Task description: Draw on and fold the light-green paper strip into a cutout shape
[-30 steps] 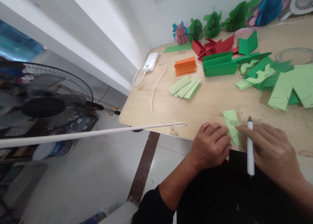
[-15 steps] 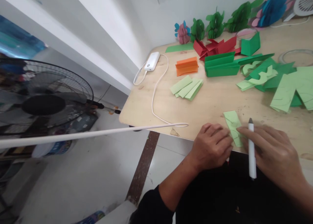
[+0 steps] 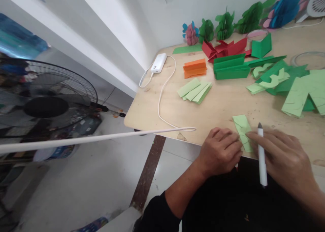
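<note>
Lower right: our left hand point(image 3: 220, 152) and pen point(image 3: 261, 154)-holding right hand point(image 3: 284, 161) press fingertips on the light-green paper strip point(image 3: 242, 132) between them.

No legible text, label or number anywhere.

Left hand point(image 3: 220, 152) and right hand point(image 3: 284, 159), fingers curled.

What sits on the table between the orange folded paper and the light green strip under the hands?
In the head view, a fanned stack of light green strips lies between the orange folded paper and the light green strip; past it, bare table.
</note>
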{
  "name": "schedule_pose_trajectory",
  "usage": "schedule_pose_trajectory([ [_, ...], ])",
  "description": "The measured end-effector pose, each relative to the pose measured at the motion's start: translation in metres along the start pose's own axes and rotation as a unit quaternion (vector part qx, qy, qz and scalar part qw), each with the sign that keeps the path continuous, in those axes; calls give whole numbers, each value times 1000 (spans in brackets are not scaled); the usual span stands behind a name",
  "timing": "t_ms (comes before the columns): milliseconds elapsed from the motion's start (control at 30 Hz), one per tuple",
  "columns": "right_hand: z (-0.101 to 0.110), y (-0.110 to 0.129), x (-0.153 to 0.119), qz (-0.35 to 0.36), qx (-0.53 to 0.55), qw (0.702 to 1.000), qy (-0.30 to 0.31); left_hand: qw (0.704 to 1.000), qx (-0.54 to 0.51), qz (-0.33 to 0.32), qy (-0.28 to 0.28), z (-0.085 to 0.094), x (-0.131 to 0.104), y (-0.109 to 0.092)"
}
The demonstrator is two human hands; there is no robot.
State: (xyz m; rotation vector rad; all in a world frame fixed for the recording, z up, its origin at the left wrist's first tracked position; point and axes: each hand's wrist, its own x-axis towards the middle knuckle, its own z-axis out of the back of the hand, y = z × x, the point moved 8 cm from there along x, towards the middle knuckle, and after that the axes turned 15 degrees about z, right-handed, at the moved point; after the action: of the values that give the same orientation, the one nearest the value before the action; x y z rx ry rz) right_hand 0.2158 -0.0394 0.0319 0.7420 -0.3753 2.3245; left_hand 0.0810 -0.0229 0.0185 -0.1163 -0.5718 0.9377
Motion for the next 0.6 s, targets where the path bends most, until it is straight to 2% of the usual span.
schedule_pose_trajectory([
  [200,-1,1,1,6,-8,1000,4,1000,-15,-7,-18,3,1,0],
  [367,-3,-2,-3,0,3,1000,8,1000,-1,-1,-2,1,1,0],
  [467,-3,-3,-5,2,8,1000,7,1000,-23,-1,-21,5,0,0],
  [600,-3,-2,-5,2,3,1000,9,997,-53,46,-38,9,2,5],
])
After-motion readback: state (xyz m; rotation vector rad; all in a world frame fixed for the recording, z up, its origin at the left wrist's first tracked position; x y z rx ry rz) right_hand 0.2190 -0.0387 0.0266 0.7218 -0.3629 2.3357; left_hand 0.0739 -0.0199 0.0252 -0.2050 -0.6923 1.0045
